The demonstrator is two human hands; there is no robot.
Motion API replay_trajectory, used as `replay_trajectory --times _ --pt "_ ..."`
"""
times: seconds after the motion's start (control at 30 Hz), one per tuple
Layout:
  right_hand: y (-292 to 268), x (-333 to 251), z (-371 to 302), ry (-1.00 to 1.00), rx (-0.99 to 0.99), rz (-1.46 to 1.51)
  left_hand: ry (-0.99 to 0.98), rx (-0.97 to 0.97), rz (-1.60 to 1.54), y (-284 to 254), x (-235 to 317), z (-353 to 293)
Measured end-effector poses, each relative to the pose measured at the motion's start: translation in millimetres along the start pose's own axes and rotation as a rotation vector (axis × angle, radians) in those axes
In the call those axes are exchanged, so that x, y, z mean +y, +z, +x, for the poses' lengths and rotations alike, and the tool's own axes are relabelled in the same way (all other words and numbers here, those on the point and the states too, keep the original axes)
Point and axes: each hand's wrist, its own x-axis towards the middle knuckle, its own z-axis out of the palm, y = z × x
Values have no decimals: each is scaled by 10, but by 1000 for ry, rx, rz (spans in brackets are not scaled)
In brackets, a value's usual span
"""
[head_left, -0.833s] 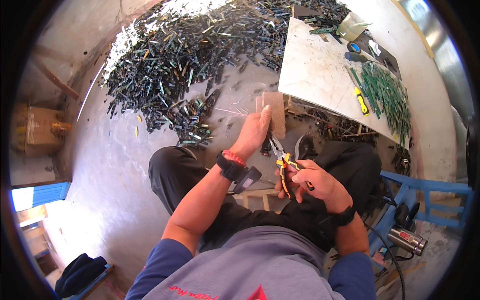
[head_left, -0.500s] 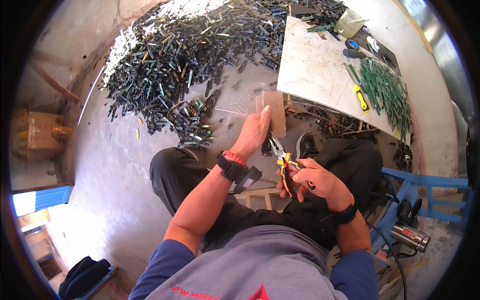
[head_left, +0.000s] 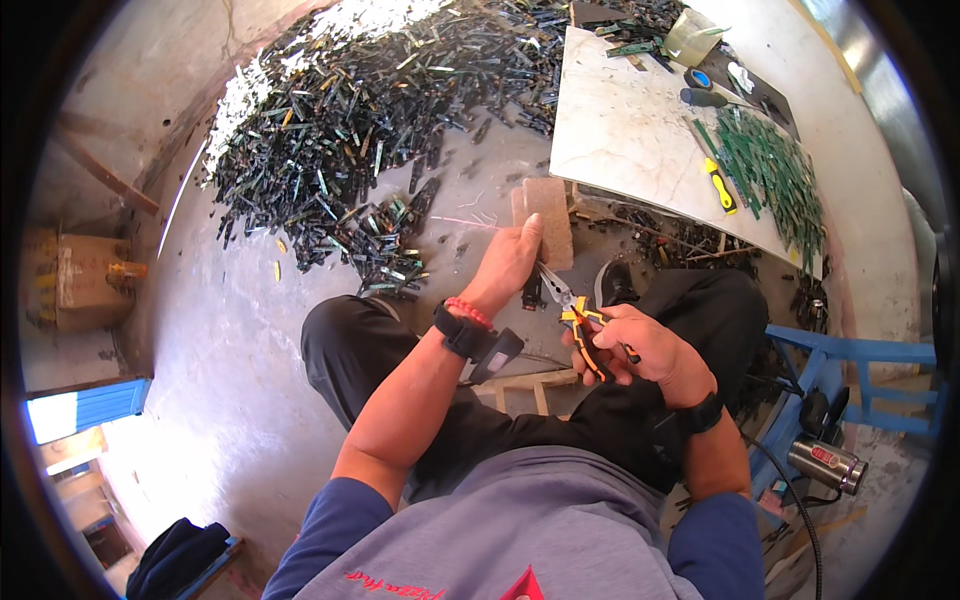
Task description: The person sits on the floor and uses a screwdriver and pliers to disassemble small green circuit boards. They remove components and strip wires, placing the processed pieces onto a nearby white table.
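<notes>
My left hand (head_left: 508, 262) is closed, its thumb on top and its other fingers hidden beneath. A narrow dark piece (head_left: 533, 292) shows just below it; what the fingers grip is not clear. My right hand (head_left: 645, 350) grips needle-nose pliers (head_left: 578, 316) with yellow, orange and black handles. The metal jaws point up and left, their tips close to my left thumb side. Whether the tips touch anything cannot be made out. Beyond my left hand is a flat brown slab (head_left: 555, 222), partly covered by the hand.
A large heap of dark narrow strips (head_left: 350, 140) spreads over the floor ahead. At right, a pale board (head_left: 630, 130) carries green strips (head_left: 775, 175), a yellow-handled tool (head_left: 720, 188), a tape roll (head_left: 697, 78) and a cup (head_left: 692, 40). A blue stool (head_left: 850, 350) and steel flask (head_left: 828, 463) stand lower right.
My right hand and the pliers have shifted slightly right and up, and the handles are turned a little. My left hand stays in almost the same place.
</notes>
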Motion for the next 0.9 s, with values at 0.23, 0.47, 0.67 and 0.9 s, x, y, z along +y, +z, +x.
replay_trajectory --times 0.23,0.47,0.67,0.9 --pt "66 -27 -34 17 76 -44 -79 -45 -94 -38 167 -82" --pt "80 -24 -2 24 87 -108 -58 -37 -57 -26 104 -74" --pt "79 -47 19 38 99 -157 -41 -21 -23 -11 -46 -1" --pt "29 66 48 -9 107 -84 -81 -33 19 -29 49 -46"
